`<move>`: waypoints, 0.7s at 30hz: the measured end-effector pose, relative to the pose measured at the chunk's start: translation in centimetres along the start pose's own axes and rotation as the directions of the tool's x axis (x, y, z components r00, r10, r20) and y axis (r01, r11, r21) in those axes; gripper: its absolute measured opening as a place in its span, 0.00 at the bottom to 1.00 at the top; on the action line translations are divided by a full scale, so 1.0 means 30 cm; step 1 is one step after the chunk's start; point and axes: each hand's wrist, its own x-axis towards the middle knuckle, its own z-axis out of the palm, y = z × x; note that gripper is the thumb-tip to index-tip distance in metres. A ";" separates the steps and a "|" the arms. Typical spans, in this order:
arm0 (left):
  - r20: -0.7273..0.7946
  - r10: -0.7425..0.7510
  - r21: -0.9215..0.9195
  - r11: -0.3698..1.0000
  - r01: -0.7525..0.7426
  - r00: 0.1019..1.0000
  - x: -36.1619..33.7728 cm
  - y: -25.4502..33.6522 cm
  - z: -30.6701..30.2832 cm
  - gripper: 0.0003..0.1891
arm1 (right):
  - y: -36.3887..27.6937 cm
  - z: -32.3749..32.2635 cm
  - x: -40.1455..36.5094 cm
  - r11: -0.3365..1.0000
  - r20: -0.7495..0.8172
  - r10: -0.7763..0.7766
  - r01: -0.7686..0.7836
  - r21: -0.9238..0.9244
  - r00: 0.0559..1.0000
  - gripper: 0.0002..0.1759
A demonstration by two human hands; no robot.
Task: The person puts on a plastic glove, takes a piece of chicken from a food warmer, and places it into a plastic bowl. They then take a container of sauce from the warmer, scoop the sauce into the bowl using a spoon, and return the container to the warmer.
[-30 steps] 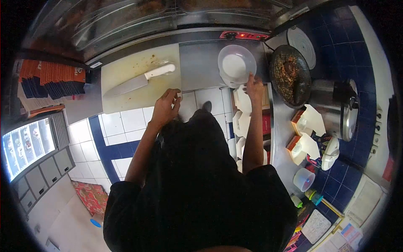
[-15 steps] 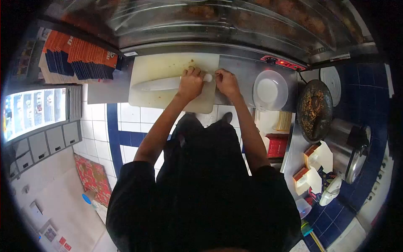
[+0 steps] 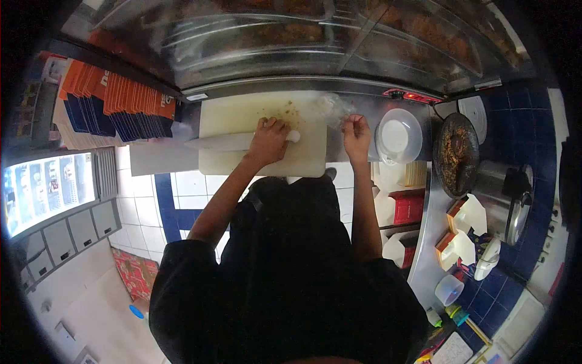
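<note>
Gripping the knife (image 3: pixel 219 142), the left hand (image 3: pixel 270 142) has its fingers clamped around the handle; the blade lies across the cutting board (image 3: pixel 264 164), tip past its edge; the right hand's (image 3: pixel 357 136) fingers pinch together on clear plastic (image 3: pixel 330 106); a translucent bowl (image 3: pixel 398 136) stands just beside, on the tabletop (image 3: pixel 371 104).

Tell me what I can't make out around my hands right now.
All in the head view:
- The middle of the knife handle: covered by your left hand.
- The clear, thin item by your right hand: blurred and see-through; contact is unclear.
- Contents of the case at the top: lost in dimness and glare.
</note>
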 end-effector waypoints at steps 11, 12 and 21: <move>0.287 -0.359 -0.948 -0.236 0.211 0.888 0.087 0.128 -0.144 0.12 | -0.180 0.056 -0.122 0.952 0.177 0.146 -0.186 0.241 0.973 0.05; 0.203 -0.347 -0.972 -0.182 0.146 0.916 0.087 0.124 -0.145 0.10 | -0.197 0.066 -0.131 0.994 0.099 0.101 -0.104 0.028 0.990 0.05; 0.043 -0.339 -0.994 0.076 0.073 0.940 0.042 0.111 -0.222 0.12 | -0.240 0.119 -0.111 0.997 0.222 0.036 -0.051 0.062 0.974 0.07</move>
